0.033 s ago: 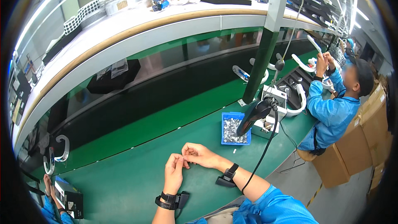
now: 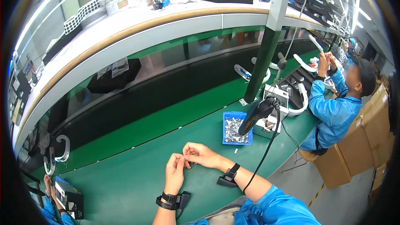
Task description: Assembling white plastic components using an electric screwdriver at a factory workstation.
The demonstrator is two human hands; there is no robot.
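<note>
Above the green worktop (image 2: 137,183), my left hand (image 2: 174,171) and my right hand (image 2: 202,156) meet at the fingertips. Both are closed in a pinch, thumbs and forefingers together. Whatever they hold between them is too small or too hidden to make out. Black straps with small dark devices circle both wrists. Beyond my right hand sits a blue bin (image 2: 237,143) full of small silvery parts (image 2: 233,130). One small white piece (image 2: 236,151) lies on the worktop just in front of it.
A black corded tool (image 2: 255,116) overhangs the bin's right side, beside grey boxes (image 2: 276,96) and a green-and-white post (image 2: 263,62). Its cable (image 2: 268,148) drops past my right forearm. A co-worker in blue (image 2: 335,104) works at right; another person's hands (image 2: 50,189) show at lower left.
</note>
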